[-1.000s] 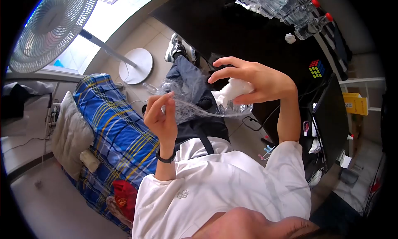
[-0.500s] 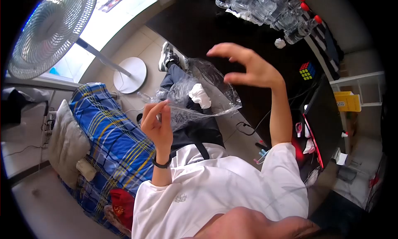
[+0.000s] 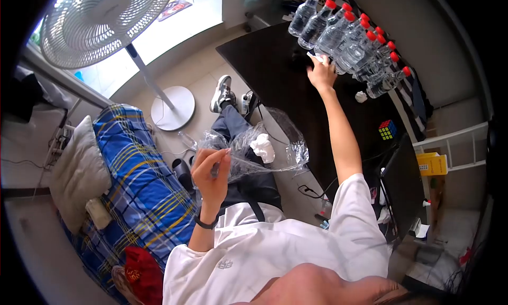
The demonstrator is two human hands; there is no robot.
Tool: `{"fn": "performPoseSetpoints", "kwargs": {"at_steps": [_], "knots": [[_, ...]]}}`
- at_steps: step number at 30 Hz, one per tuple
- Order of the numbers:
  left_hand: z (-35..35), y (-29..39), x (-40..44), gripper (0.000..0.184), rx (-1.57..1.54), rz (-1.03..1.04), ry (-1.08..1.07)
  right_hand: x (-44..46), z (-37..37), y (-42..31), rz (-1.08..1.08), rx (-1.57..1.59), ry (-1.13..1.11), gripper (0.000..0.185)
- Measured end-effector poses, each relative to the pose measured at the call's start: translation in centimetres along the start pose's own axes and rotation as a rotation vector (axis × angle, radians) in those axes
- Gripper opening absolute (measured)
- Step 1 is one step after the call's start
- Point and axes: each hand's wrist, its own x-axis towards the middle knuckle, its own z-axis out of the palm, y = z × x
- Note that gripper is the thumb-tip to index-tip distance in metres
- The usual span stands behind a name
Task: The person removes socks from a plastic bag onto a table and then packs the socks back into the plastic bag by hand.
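Observation:
My left hand (image 3: 210,170) pinches the edge of a clear plastic bag (image 3: 241,159), which spreads over my legs. A crumpled white tissue (image 3: 263,148) lies in the bag. My right hand (image 3: 322,74) reaches out over the dark table, its fingers closed at a white tissue (image 3: 318,57) beside the bottles. Several clear bottles (image 3: 332,36) with red caps stand close together there. One small tissue ball (image 3: 361,97) rests on the table nearer to me.
A Rubik's cube (image 3: 387,129) sits on the dark table (image 3: 286,66) near a monitor (image 3: 403,186). To the left are a fan (image 3: 108,19) with a round base (image 3: 173,108) and a blue plaid bed (image 3: 132,167) with a pillow (image 3: 82,172).
My right hand has let go of the crumpled tissue, now in the bag, and moved out to the tissue by the bottles. My left hand keeps its hold on the bag.

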Motion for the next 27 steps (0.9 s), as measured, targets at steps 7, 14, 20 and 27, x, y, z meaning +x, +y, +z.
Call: {"fn": "performPoseSetpoints", "kwargs": {"at_steps": [7,14,20,27], "knots": [[0.1,-0.2,0.4,0.011,-0.046,-0.035,0.036,-2.3,-2.6,4.3,-0.183,0.530,0.124,0.034],[0.8,0.0,0.7,0.011,-0.051,-0.024,0.020,-10.8,-12.4,1.9,-0.442,0.904,-0.080,0.035],[1.4,-0.1,0.2,0.012,-0.114,0.006,0.023,-18.0,-17.3,-5.5,-0.695,0.621,-0.241,0.038],[0.8,-0.1,-0.2,0.013,-0.091,-0.003,0.012,-18.6,-18.5,-5.2,-0.854,0.892,-0.460,0.046]]}}
